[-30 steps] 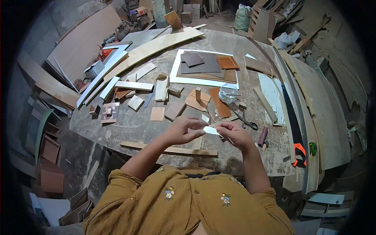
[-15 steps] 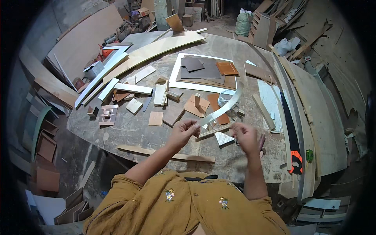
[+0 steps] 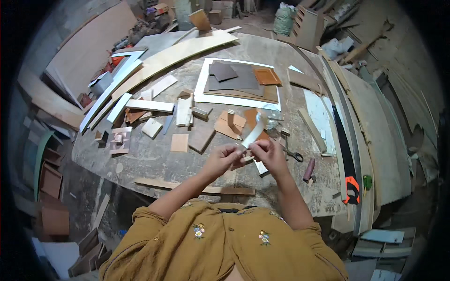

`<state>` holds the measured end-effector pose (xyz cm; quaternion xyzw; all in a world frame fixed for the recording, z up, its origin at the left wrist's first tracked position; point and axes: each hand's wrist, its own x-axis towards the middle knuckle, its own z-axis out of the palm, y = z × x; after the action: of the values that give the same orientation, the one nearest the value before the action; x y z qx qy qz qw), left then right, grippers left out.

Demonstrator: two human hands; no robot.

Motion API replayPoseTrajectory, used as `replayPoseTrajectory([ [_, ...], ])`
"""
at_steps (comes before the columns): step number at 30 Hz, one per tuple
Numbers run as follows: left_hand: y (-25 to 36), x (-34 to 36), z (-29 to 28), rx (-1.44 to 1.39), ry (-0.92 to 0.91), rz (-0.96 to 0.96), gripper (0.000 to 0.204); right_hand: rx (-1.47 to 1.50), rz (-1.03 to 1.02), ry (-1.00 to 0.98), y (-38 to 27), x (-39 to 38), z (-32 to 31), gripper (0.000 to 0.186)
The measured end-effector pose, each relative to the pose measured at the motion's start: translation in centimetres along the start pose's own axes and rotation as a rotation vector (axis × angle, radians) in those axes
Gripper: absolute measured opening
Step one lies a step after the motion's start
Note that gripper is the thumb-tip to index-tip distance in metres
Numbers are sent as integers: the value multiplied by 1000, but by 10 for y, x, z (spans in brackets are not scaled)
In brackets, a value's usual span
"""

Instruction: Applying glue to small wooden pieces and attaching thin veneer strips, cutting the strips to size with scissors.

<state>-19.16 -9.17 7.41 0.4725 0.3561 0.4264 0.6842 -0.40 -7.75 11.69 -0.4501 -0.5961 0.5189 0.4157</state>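
A thin, pale, flexible strip (image 3: 253,135) curls up and away from my fingertips above the middle of the worktable (image 3: 154,164). Between thumb and fingers, my left hand (image 3: 222,160) pinches its near end. My right hand (image 3: 270,157) is closed on the same end, its fingertips almost touching the left ones. A small white-faced block (image 3: 261,168) lies under my right hand, partly covered by it. Just right of that hand are dark-handled scissors (image 3: 295,156) and a maroon cylinder (image 3: 309,169).
Behind the strip, brown panels (image 3: 234,84) lie on a white board (image 3: 202,93). Wood offcuts (image 3: 179,142) are scattered to the left, with long boards (image 3: 164,58) beyond. A handsaw (image 3: 350,187) and green tape measure (image 3: 367,181) lie at the right. A wooden batten (image 3: 197,187) runs along the near edge.
My right hand has moved left to the strip's near end and pinches it beside my left hand. The strip's far part has swung leftward and curls more. The scissors now show fully.
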Motion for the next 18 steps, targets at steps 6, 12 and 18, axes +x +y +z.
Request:
replayPoseTrajectory([
  [6,20,2,-20,-51,119,-116,16,-591,-13,442,61,-4,-90,18],
  [12,37,17,-6,-90,97,-97,18,-1085,25,314,97,-45,-119,39],
  [18,49,25,-2,-68,43,-32,22,-1011,-2,362,96,-57,-107,56],
])
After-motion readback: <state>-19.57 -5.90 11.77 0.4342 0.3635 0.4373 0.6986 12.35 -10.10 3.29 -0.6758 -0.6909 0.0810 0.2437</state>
